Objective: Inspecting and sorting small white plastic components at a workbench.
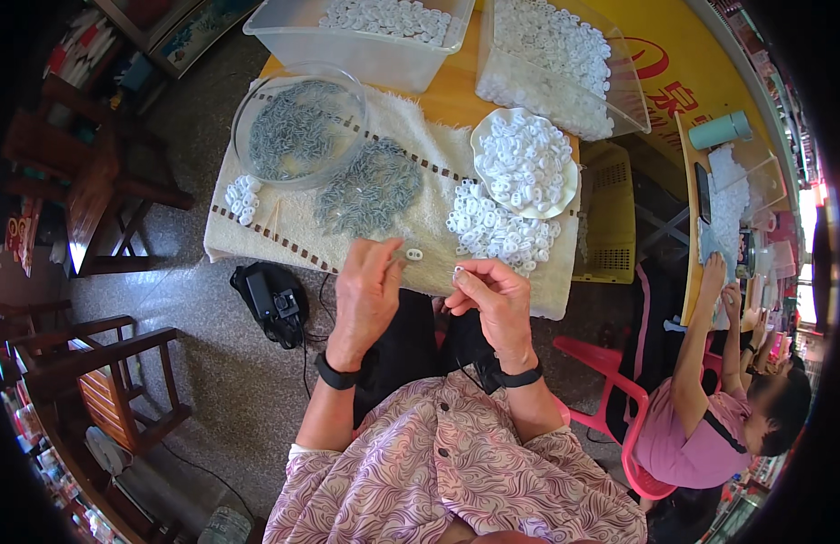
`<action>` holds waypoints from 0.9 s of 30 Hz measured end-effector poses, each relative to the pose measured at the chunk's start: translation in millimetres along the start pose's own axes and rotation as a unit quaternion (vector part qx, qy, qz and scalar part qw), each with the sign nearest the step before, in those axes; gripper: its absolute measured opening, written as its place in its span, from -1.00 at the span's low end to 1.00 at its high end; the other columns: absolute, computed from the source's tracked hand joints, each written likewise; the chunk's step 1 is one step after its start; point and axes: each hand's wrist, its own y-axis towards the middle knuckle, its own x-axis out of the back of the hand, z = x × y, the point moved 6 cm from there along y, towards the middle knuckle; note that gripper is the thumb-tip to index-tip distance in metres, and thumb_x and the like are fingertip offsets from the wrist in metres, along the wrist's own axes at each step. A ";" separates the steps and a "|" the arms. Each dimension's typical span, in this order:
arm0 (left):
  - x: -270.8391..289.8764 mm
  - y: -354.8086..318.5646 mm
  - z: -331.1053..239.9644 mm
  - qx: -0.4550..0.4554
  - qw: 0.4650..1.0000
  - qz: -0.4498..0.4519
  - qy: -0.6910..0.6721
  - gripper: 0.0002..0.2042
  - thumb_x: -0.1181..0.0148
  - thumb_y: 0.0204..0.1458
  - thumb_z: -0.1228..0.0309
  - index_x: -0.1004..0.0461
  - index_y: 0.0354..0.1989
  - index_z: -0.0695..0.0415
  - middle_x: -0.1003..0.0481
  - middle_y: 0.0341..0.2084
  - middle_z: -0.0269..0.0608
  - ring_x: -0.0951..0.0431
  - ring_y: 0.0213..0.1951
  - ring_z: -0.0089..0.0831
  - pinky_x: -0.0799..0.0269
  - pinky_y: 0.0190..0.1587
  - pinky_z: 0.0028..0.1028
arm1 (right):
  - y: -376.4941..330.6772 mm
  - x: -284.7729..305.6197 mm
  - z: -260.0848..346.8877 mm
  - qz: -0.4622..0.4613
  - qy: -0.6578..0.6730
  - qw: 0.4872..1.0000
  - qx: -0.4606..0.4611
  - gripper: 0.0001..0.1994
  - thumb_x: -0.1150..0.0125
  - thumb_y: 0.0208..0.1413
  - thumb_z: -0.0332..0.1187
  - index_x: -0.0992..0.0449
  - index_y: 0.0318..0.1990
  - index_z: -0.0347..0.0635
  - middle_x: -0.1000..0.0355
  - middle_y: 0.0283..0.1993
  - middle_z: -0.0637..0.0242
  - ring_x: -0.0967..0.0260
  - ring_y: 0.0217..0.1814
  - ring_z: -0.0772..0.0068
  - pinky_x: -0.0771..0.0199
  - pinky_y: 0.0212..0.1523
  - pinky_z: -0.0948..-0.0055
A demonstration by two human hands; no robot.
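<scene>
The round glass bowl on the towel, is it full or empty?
Partly full: the glass bowl stands upright on the towel, with grey metal pieces covering its bottom.

Just beyond the left hand, a rough, nubby cream towel carries a heap of dull grey metal clips. Past it, a clear glossy plastic bowl holds more. Ahead of the right hand lie smooth white plastic pieces, matt in finish, some on a glossy white dish. The counter beyond looks like smooth yellow wood.
</scene>
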 end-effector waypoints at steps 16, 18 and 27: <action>-18.2 -5.7 2.5 0.029 0.988 0.020 -0.149 -0.86 -0.30 0.09 0.58 -0.52 -0.18 0.22 -0.54 -0.25 -0.14 -0.60 -0.30 -0.35 -0.54 -0.28 -0.41 | -7.8 0.9 1.9 -0.003 0.000 1.000 0.018 -0.83 -0.30 0.23 -0.48 -0.57 -0.08 -0.36 -0.58 -0.35 0.23 -0.60 -0.44 0.44 -0.58 -0.49 0.59; -25.9 -13.7 10.6 0.149 0.916 0.047 -0.370 -0.85 -0.27 0.15 0.60 -0.53 -0.12 0.23 -0.57 -0.22 -0.15 -0.62 -0.31 -0.41 -0.57 -0.25 -0.47 | -10.2 0.3 6.4 -0.004 0.007 1.000 0.029 -0.82 -0.30 0.23 -0.47 -0.57 -0.08 -0.36 -0.58 -0.36 0.22 -0.60 -0.43 0.44 -0.58 -0.50 0.59; -36.7 -20.0 4.7 0.206 0.688 0.111 -0.687 -0.71 -0.22 0.19 0.61 -0.49 0.09 0.28 -0.58 -0.08 -0.04 -0.66 -0.09 -0.29 -0.65 -0.05 -0.42 | -25.3 -11.9 31.1 -0.001 0.017 0.998 0.065 -0.82 -0.30 0.23 -0.49 -0.56 -0.07 -0.38 -0.58 -0.35 0.22 -0.59 -0.44 0.46 -0.55 -0.49 0.60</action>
